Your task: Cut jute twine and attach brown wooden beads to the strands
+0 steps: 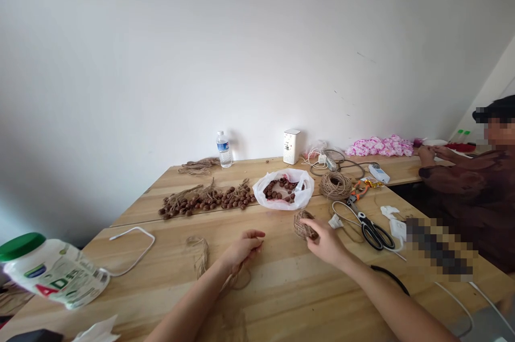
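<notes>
My right hand reaches forward on the wooden table, and its fingers close round a small ball of jute twine. Left of it, my left hand rests on the table with fingers curled together over loose twine strands. A short bundle of cut twine lies just left of that hand. Beyond both hands stands an open white plastic bag with brown beads in it. A row of brown beads tied on twine lies to the bag's left.
A larger twine ball, black scissors and orange pliers lie to the right. A green-capped jar lies at the left edge beside a white cable. A water bottle stands by the wall. Another person sits at the right.
</notes>
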The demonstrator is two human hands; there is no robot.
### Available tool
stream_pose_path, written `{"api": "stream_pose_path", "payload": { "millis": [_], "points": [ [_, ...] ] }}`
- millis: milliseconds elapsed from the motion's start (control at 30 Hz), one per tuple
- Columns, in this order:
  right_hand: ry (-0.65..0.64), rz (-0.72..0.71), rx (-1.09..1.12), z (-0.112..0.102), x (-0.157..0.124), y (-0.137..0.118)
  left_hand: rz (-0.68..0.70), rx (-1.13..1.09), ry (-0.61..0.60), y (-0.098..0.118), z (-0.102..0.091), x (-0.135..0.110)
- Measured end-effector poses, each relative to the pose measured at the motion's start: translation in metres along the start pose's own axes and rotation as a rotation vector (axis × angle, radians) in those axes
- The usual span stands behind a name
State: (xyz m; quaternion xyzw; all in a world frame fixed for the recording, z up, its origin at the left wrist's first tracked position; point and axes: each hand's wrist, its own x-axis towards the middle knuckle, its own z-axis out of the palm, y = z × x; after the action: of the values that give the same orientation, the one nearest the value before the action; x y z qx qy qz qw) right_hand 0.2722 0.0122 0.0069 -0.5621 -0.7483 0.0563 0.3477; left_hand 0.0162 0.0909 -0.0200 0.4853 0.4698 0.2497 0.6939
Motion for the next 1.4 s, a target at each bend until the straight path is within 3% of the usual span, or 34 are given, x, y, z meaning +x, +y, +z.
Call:
{"api": "stream_pose_path", "payload": {
  "millis": [167,300,400,467,533,600,667,867,967,1133,1300,1400],
  "points": [
    [0.359,0.325,0.654,-0.042,0.018,0.008,0.007,0.02,-0.026,0.0,0.004,-0.003],
    [0.532,0.403,1.11,-0.07,0.042,0.031,0.018,0.032,-0.035,0.0,0.005,-0.005],
    [0.685,0.339,1.098,-0.077,0.058,0.049,0.031,0.04,-0.038,0.002,0.004,-0.006],
    [0.828,0.294,0.953,-0.076,0.07,0.061,0.035,0.046,-0.04,0.002,0.005,-0.006],
    [0.893,0.271,0.725,-0.068,0.084,0.072,0.035,0.052,-0.04,0.002,0.005,-0.006],
    [0.803,0.274,0.435,-0.056,0.096,0.083,0.03,0.055,-0.038,0.002,0.005,-0.006],
    [0.624,0.288,0.213,-0.039,0.104,0.094,0.025,0.056,-0.036,0.003,0.006,-0.007],
    [0.153,0.236,0.034,-0.002,0.104,0.112,0.008,0.059,-0.033,0.008,0.007,-0.011],
    [0.042,0.195,-0.052,-0.006,0.102,0.11,0.012,0.052,-0.035,0.009,0.007,-0.012],
    [-0.033,0.114,-0.136,-0.034,0.084,0.096,0.025,0.019,-0.038,0.008,0.006,-0.012],
    [-0.384,-0.086,-0.058,-0.049,0.03,0.074,0.035,-0.042,0.008,0.007,0.004,-0.009],
    [-0.503,-0.086,-0.274,-0.046,0.008,0.065,0.067,-0.099,0.049,0.008,0.001,-0.007]
  ]
}}
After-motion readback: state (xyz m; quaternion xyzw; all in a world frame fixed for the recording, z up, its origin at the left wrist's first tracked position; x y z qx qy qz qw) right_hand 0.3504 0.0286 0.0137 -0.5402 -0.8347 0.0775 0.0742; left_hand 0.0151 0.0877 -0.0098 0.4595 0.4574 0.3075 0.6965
